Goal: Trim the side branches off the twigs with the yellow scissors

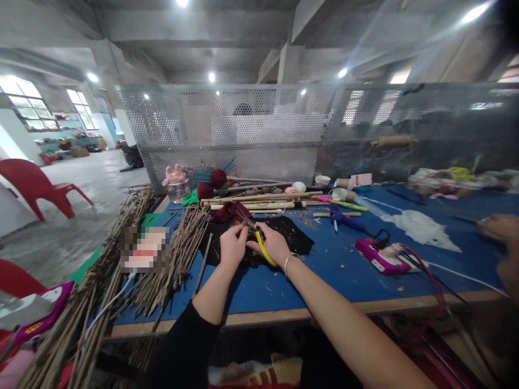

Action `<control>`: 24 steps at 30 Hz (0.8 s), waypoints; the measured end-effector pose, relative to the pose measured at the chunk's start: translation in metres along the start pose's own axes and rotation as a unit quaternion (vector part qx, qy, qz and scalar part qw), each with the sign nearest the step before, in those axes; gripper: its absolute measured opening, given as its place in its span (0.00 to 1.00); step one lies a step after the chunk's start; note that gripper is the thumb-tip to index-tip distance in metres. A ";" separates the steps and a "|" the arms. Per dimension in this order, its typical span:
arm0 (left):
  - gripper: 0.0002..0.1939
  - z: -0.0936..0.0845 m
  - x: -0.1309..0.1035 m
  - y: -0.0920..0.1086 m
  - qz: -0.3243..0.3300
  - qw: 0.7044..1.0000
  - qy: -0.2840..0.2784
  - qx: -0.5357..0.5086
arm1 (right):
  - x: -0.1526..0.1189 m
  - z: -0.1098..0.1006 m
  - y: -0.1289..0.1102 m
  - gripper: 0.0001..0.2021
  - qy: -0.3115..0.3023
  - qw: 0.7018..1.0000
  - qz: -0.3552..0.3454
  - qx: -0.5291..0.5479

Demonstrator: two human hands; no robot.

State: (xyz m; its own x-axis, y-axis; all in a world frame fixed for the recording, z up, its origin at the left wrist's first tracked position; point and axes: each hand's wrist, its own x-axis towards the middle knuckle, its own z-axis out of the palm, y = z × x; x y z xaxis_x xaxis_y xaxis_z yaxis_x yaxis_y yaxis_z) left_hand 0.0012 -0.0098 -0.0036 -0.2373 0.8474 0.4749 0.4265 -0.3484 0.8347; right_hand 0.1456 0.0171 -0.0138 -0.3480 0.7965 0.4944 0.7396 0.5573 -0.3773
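My right hand (274,246) is wrapped round a pair of yellow-handled scissors (264,249), whose metal blades point up and to the left. Close beside it, the fingertips of my left hand (232,247) are pinched together near the blades; what they hold is hidden. Both hands are over a dark cloth (292,235) strewn with small scraps, lying on the blue tabletop (324,281). Just beyond my fingers lies a dark red piece of fabric (221,214). A single thin stick (204,259) rests to the left of my left hand.
Bundles of dry twigs (182,243) cover the table's left side. Behind the hands lie long sticks (259,207), dark red balls (218,178) and a pink jar (177,183). On the right are a blue glue gun (344,219), a purple power strip (381,257) and another person's blurred hand (500,229).
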 end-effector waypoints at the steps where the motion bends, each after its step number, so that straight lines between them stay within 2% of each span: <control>1: 0.12 0.001 0.000 0.000 0.002 1.000 -0.007 0.009 | 0.000 0.000 0.000 0.25 -0.005 1.000 -0.002 0.002; 7: 0.11 0.003 0.003 -0.005 0.024 0.999 -0.006 0.040 | 0.001 0.004 0.005 0.26 -0.015 0.998 -0.054 0.026; 13: 0.12 0.000 0.000 -0.008 0.051 0.997 -0.007 0.060 | 0.001 0.005 -0.001 0.31 0.000 0.996 -0.087 0.027; 18: 0.12 0.003 -0.004 -0.007 0.074 0.996 -0.044 0.026 | 0.001 0.008 0.001 0.32 0.012 0.992 -0.103 0.071; 24: 0.12 0.003 -0.004 -0.004 0.060 0.998 0.002 0.033 | -0.001 0.007 -0.001 0.32 0.017 0.994 -0.098 0.039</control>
State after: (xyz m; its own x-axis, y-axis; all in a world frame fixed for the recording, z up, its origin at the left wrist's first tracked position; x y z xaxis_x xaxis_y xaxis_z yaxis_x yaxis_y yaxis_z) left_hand 0.0027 -0.0107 -0.0101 -0.1843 0.7992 0.5722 0.5084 -0.4207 0.7513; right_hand 0.1407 0.0175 -0.0192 -0.4602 0.6635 0.5899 0.6121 0.7184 -0.3305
